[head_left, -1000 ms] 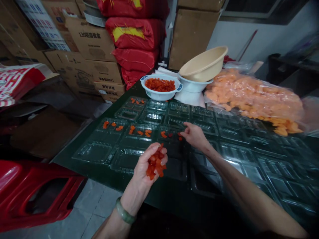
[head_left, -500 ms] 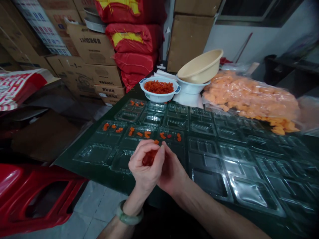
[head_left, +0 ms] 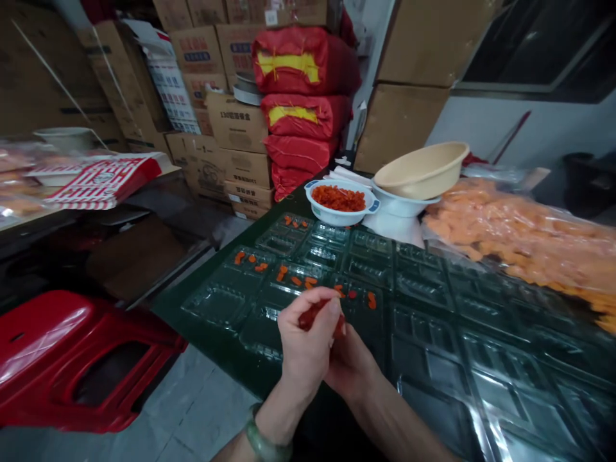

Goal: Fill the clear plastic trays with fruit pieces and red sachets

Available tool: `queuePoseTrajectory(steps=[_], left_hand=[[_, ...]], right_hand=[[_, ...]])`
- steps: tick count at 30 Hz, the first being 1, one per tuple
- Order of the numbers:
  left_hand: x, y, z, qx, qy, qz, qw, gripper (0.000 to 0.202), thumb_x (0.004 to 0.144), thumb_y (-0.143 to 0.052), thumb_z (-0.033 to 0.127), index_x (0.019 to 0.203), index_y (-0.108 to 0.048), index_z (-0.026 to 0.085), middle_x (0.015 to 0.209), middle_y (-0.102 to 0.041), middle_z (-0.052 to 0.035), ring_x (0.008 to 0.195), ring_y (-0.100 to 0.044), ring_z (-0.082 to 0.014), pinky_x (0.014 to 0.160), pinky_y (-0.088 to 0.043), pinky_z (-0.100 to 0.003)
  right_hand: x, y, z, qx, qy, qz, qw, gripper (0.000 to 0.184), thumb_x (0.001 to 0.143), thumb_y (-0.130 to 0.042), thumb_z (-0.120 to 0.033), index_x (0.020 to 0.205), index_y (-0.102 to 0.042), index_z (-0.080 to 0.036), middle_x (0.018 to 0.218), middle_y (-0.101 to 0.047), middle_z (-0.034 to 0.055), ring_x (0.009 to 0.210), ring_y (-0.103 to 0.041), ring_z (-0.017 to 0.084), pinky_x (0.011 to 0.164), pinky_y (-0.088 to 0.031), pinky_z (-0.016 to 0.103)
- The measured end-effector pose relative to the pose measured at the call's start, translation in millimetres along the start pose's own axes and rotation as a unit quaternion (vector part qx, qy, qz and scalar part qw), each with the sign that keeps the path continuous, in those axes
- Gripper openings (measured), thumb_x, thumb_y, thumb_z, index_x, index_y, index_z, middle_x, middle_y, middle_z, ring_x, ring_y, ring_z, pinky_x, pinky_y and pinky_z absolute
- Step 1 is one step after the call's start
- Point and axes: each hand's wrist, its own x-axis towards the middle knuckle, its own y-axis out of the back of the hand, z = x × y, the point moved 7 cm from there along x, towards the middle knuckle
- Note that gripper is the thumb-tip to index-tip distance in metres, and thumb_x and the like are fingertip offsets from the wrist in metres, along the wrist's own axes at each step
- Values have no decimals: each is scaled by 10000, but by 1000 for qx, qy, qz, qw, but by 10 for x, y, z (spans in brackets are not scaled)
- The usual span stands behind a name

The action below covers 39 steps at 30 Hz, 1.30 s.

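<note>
Orange pieces [head_left: 308, 318] are clasped in the left hand [head_left: 304, 346]; the right hand's [head_left: 353, 367] grip cannot be told. Others are held in a bowl [head_left: 333, 218] and trays [head_left: 217, 299] near the tabletop's [head_left: 216, 340] left edge.

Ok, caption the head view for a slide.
Left hand holding orange pieces, right hand close beside it, near plastic trays.
</note>
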Motion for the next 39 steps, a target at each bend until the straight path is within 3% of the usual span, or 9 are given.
queuePoseTrajectory(steps=[2, 4, 9, 15, 21, 27, 32, 36, 39], left_hand=[[44, -23, -49, -119, 101, -10, 988, 74, 719, -648, 223, 760, -612, 173, 545, -512, 29, 403, -454, -66, 351, -276, -159], [79, -4, -21, -181, 149, -19, 972, 93, 694, -661, 219, 743, -596, 173, 564, -510, 28, 400, -458, -65, 331, -238, -143], [162, 221, 70, -218, 161, -32, 962, 108, 680, -672, 218, 725, -585, 173, 565, -498, 22, 397, -465, -66, 321, -242, -134], [249, 532, -7, -213, 165, 9, 963, 64, 713, -652, 194, 708, -596, 164, 585, -485, 19, 410, -437, -46, 335, -211, -129], [300, 805, -89, -203, 182, 73, 959, 77, 690, -677, 188, 717, -609, 163, 575, -497, 17, 416, -424, -45, 343, -230, -129], [349, 851, -124, -200, 198, 95, 955, 167, 627, -708, 206, 775, -652, 152, 619, -550, -14, 437, -451, -63, 349, -227, -141], [324, 779, -210, -187, 233, 73, 951, 134, 635, -696, 207, 740, -656, 133, 594, -544, -14, 432, -458, -63, 368, -224, -159], [315, 802, -240, -162, 227, 56, 959, 144, 656, -710, 256, 739, -652, 154, 569, -534, 1, 424, -467, -67, 385, -235, -170], [329, 839, -232, -152, 219, 51, 963, 196, 639, -732, 299, 740, -644, 156, 562, -523, 10, 397, -443, -61, 380, -226, -175]], right_hand=[[16, 57, 23, 11, -50, 56, 997, 145, 625, -653, -167, 550, -529, -163, 490, -539, -35, 467, -508, 65, 453, -407, 158], [40, 74, -41, -12, -69, 72, 995, 179, 626, -673, -202, 551, -518, -152, 438, -493, -49, 382, -428, 44, 354, -299, 143], [349, 86, -633, -171, 20, 88, 981, 365, 634, -738, -332, 565, -420, -166, 420, -423, -76, 335, -321, 29, 321, -194, 143], [1284, 21, -1507, -316, 120, 217, 916, 223, 833, -556, -211, 642, -458, -150, 455, -428, -67, 352, -329, 22, 324, -193, 137], [2061, -10, -1827, -346, 104, 274, 891, 214, 879, -459, -169, 667, -436, -154, 487, -490, -30, 346, -318, 23, 338, -169, 136], [1920, 119, -2001, -342, 71, 244, 905, 291, 897, -316, -162, 624, -419, -162, 505, -447, -8, 406, -392, 52, 385, -260, 151], [1732, 138, -2048, -385, 62, 189, 901, 215, 798, -383, -21, 640, -458, -146, 573, -491, 10, 462, -428, 55, 408, -301, 146], [1781, 27, -1944, -467, 82, 159, 866, 145, 795, -446, -85, 669, -482, -147, 556, -456, -18, 410, -341, 44, 364, -211, 148], [1917, -115, -1843, -555, 122, 150, 809, 126, 812, -475, -198, 696, -504, -159, 532, -414, -43, 392, -295, 48, 362, -176, 169]])
